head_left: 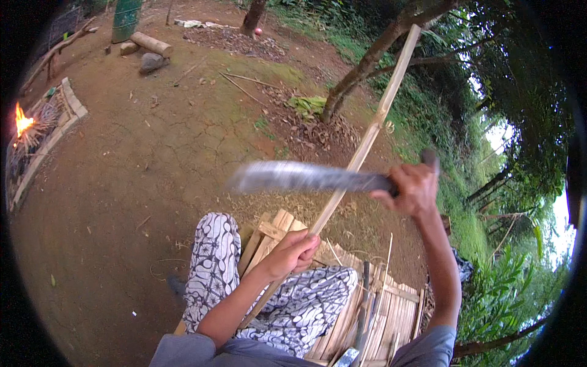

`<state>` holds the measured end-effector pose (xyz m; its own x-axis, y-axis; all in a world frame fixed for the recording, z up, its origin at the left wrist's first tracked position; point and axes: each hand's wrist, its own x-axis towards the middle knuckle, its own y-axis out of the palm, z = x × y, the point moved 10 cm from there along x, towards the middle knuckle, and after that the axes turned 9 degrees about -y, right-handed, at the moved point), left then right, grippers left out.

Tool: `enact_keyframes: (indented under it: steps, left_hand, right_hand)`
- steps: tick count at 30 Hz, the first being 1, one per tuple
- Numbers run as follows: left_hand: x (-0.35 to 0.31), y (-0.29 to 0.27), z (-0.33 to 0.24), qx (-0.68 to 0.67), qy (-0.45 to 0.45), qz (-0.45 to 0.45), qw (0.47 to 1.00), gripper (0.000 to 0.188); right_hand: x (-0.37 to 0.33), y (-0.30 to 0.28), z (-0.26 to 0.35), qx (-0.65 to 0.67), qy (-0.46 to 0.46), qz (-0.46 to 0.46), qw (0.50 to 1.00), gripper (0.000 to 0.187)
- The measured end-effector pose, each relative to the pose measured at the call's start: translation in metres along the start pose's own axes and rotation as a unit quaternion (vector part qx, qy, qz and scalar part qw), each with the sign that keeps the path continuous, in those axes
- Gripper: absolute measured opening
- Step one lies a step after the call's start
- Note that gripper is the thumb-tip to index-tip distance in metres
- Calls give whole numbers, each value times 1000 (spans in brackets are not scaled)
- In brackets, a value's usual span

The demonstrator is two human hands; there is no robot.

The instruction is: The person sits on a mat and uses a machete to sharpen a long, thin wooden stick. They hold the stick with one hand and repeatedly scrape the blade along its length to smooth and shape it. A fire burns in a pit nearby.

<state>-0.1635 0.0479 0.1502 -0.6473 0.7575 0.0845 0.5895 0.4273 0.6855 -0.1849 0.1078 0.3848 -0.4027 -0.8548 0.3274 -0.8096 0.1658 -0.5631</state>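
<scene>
- One broad stretch of brown earth (153,140) spreads ahead of the person.
- A leaning tree (367,61) rises from it, ahead and to the right.
- A slatted bamboo platform (397,306) lies below, reaching out to the right.
- A long, pale wooden strip (379,119) slants from the lap up toward the upper right.
- Patterned trousers (211,269) cover both bent legs, one on either side of the strip.
- A machete (293,176), its blade blurred and pointing left, crosses in front of the strip; whether they touch, I cannot tell.
- The right hand (414,188) has its fingers wrapped around the machete's dark handle.
- The left hand (290,254), above the lap, has its fingers clamped around the strip.
</scene>
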Motion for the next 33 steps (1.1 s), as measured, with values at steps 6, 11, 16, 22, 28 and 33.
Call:
enact_keyframes:
  steps: [6, 11, 16, 22, 28, 33]
  left_hand:
    - [-7, 15, 11, -3, -13, -4, 1000, 26]
    - [-2, 21, -4, 39, 27, 6, 999, 28]
    - [5, -14, -9, 2, -1, -72, 997, 25]
    - [-32, -53, -120, 53, 156, -216, 962, 32]
    - [-70, -49, -178, 154, 256, -207, 932, 40]
    - [-87, -46, -182, 220, 269, -274, 897, 44]
  right_hand:
    - [-39, 42, -110, 30, 197, 52, 979, 57]
    - [-118, 1, -256, 8, 535, -92, 840, 71]
    - [-167, 33, -220, 140, 550, -120, 815, 68]
    - [-157, 74, -94, 173, 491, -43, 853, 48]
    - [-170, 146, 9, 319, 493, 11, 809, 41]
    - [-176, 210, 78, 436, 529, -21, 728, 40]
